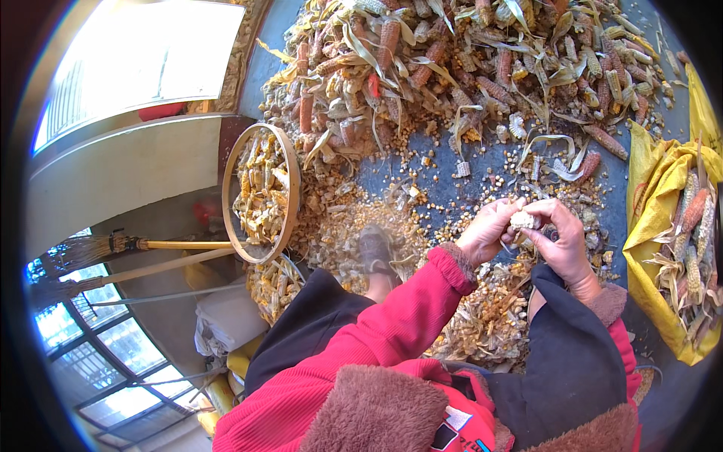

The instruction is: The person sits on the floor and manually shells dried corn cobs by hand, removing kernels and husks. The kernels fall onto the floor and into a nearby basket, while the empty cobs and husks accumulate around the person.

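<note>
Just above my knees, both hands meet on a short, pale piece of corn cob [522,220]. My left hand [487,230] grips it from the left, with a strip of husk by the fingers. From the right, my right hand [565,240] pinches the same piece between thumb and fingers. Below the hands, between my legs, lies a heap of broken cobs, husks and chaff [480,322]. Loose corn kernels [446,226] are scattered over the blue-grey floor [406,169] in front of me.
A large pile of corn cobs and dry husks [452,62] spreads ahead. On the left, a round wooden-rimmed sieve [295,192] holds cobs, with brooms [186,244] beside it. A yellow woven sack [649,226] with cobs [695,248] lies open at the right.
</note>
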Demonstrator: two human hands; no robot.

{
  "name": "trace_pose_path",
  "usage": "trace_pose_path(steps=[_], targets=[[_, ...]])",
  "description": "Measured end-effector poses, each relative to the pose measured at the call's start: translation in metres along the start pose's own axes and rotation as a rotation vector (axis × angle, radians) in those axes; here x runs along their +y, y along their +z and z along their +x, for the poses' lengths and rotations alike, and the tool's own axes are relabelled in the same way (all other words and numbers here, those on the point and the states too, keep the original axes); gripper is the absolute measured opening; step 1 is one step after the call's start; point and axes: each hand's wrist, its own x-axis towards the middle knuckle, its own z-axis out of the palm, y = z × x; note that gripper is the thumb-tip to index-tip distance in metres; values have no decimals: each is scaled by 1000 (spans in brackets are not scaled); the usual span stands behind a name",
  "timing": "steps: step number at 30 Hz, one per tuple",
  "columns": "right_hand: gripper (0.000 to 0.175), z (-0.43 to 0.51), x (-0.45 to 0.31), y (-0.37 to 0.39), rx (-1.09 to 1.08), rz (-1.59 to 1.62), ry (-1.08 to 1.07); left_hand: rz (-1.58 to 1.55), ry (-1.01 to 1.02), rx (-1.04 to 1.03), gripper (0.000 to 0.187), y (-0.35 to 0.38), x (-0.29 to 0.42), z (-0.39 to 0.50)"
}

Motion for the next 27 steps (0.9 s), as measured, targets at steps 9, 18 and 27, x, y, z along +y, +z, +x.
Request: trace_pose_path(steps=[9,18,27], targets=[[16,-4,20,0,123,925,475,-733,-10,-247,60,-15,8,-6],[31,-1,23,24,-68,428,440,-330,116,-109,56,20,-7,-4],[54,5,7,10,110,242,379,206,133,184,37,26,-9,-6]])
